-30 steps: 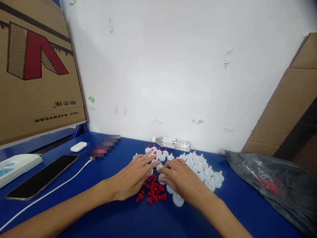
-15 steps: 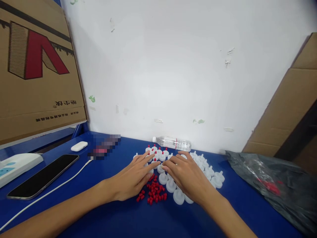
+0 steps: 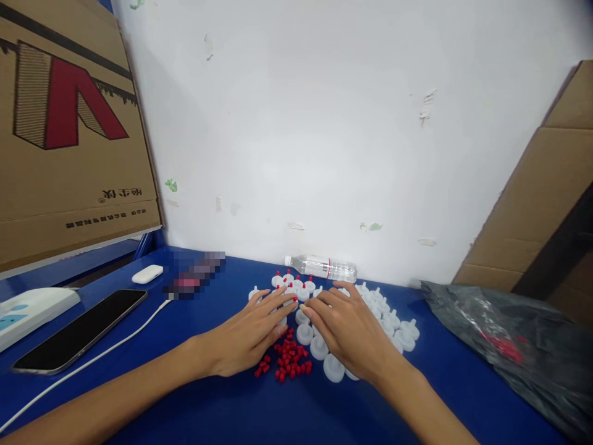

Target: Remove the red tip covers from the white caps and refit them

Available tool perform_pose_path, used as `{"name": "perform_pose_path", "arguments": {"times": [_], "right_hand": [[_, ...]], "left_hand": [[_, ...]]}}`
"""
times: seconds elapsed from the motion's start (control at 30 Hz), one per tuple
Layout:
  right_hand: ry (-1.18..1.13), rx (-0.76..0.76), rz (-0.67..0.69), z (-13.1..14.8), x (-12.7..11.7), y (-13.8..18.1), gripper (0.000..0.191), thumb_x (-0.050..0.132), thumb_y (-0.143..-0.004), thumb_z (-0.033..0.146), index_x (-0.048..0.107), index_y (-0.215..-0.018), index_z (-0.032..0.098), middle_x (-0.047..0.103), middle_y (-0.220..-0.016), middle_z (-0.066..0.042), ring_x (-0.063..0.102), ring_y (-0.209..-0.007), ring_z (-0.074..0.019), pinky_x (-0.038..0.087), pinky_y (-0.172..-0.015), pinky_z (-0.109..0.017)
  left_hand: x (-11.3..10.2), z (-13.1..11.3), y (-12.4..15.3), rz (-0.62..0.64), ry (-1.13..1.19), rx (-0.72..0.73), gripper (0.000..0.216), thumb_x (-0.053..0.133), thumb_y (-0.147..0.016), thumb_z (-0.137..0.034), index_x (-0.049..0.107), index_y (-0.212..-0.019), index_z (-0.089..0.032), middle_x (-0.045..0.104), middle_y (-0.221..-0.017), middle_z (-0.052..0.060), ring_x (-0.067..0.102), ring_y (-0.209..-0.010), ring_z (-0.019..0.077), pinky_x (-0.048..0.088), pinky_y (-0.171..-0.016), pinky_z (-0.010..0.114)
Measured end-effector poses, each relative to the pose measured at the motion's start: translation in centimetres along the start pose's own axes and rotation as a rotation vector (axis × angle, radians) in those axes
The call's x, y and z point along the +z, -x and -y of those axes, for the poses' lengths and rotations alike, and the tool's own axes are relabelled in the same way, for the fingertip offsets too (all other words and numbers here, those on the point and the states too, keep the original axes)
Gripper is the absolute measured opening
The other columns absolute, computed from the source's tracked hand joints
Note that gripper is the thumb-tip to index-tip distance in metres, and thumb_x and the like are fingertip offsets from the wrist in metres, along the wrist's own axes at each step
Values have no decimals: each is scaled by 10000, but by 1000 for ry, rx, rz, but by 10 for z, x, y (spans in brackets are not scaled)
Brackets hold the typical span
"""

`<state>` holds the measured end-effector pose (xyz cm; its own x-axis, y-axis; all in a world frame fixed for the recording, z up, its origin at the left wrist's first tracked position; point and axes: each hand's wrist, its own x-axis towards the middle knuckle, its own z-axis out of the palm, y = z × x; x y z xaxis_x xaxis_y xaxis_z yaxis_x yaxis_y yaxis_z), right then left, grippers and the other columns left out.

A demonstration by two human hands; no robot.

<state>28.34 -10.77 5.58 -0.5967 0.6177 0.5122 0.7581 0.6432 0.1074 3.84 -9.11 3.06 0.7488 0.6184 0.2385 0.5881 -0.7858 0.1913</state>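
A person's bare forearms, the left forearm (image 3: 125, 392) and the right forearm (image 3: 419, 398), angle inward from the lower corners of the frame. The left hand (image 3: 252, 330) is palm down, fingers (image 3: 273, 304) long and slightly fanned, thumb tucked lower. The right hand (image 3: 345, 318) (its underside hidden from view) arches with bent fingers, thumb pointing at the left fingertips, just beside them but apart.

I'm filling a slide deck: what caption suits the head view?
Left hand and right hand among white spouted pieces, with loose red caps nearby on a blue tabletop.
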Motion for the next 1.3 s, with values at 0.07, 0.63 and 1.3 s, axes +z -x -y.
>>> {"name": "perform_pose_path", "arguments": {"times": [0.07,0.63,1.3], "right_hand": [[16,31,-31,-1,2,1,261,420,-1075,236,677,-1032,225,724,-922,-29,678,-905,-204,358,-1061,-468],[-85,54,-173,11,11,3,192,551,-1013,293,621,-1157,187,753,-978,-44,689,-901,-217,369,-1044,-436],[112,-85,-53,26,5,-1,139,492,-916,93,548,-927,219,608,-853,-22,572,-755,-198,364,-710,-367]], "left_hand": [[-3,-2,0,-62,11,34,503,349,-1107,-303,285,-1604,-261,350,-1649,105,265,-1550,282,270,-1243,580],[-11,-28,10,-192,229,160,730,515,-1032,-318,114,-1641,-281,234,-1676,137,257,-1547,326,326,-1227,555],[-6,-15,-4,-343,111,104,89,476,-1056,-234,552,-1036,-194,597,-1010,65,503,-958,224,465,-832,369]]}}
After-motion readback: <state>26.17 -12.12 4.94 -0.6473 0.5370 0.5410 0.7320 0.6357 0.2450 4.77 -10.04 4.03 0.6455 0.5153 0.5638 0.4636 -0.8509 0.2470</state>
